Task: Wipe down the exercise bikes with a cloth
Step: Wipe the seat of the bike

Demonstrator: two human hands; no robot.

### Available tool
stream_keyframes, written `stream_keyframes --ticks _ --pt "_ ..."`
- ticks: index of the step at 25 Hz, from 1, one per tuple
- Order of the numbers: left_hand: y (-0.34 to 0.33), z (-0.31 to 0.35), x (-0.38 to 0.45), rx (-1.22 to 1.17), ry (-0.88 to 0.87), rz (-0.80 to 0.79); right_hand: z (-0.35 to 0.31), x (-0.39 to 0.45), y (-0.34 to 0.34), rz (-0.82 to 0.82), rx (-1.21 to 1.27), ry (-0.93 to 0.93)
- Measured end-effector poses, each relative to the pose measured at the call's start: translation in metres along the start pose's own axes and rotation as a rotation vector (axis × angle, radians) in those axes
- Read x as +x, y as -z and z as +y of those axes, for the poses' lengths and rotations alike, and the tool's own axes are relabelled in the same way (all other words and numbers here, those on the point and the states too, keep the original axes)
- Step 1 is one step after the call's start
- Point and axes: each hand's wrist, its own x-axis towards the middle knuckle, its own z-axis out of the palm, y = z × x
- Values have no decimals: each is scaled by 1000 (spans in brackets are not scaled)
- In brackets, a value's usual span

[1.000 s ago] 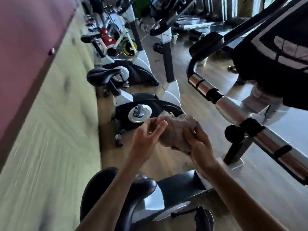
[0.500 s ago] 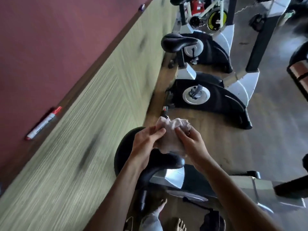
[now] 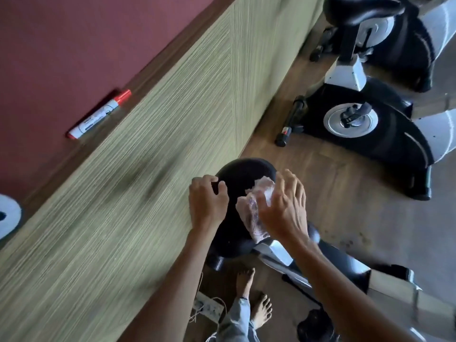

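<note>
A black saddle [image 3: 243, 174] of the nearest exercise bike [image 3: 345, 267] sits below me at centre. A pale crumpled cloth [image 3: 254, 211] lies on the saddle's right side. My right hand [image 3: 283, 213] presses down on the cloth with its fingers spread. My left hand [image 3: 207, 203] rests on the saddle's left edge, fingers curled over the rim. Part of the cloth is hidden under my right palm.
A green panelled wall [image 3: 148, 169] runs close on the left, with a red-capped marker [image 3: 98, 114] on its ledge. Two more bikes [image 3: 370, 134] stand ahead on the wooden floor. My bare feet [image 3: 256, 307] and a power strip [image 3: 209, 309] with cords lie below.
My view tipped down toward the saddle. Both hands lowered with the cloth; the left hand let go of it and took the saddle edge, and the right hand spread the cloth on the saddle.
</note>
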Motion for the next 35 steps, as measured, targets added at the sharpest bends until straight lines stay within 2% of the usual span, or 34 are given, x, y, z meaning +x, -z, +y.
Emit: stream_keyframes --ticks 3,5,9,14,17,19,22,25,27,28,30,31,32,35 --pt "-18 -7 23 104 -130 -31 -18 1 -35 -130 77 -164" --pt "-34 -12 33 185 -170 -72 -14 14 -50 -120 -15 -186" --pt "-48 -19 34 191 -189 -96 4 35 -53 -61 -141 -56" --pt "-51 -19 34 276 -191 -91 -3 82 -53 -127 -77 -26" --pt "-53 -20 36 327 -190 -86 0 88 -55 -127 -132 204" --pt "-51 -22 35 339 -206 -95 14 67 -50 -162 -171 292" --pt "-53 -24 35 342 -211 -82 32 54 -45 -163 -161 170" --pt "-55 -23 34 383 -200 -77 11 90 -56 -150 -48 14" --pt "-58 -24 35 385 -193 -75 -2 103 -56 -163 -57 100" --pt "-58 -24 35 380 -195 -73 -1 96 -53 -164 -82 210" --pt "-56 -26 34 366 -223 -70 17 67 -49 -144 -152 413" --pt "-55 -27 34 352 -231 -69 29 53 -45 -137 -181 447" --pt "-54 -28 34 342 -231 -66 40 48 -44 -142 -192 422" --pt "-55 -26 33 359 -218 -50 30 75 -51 -177 -78 98"
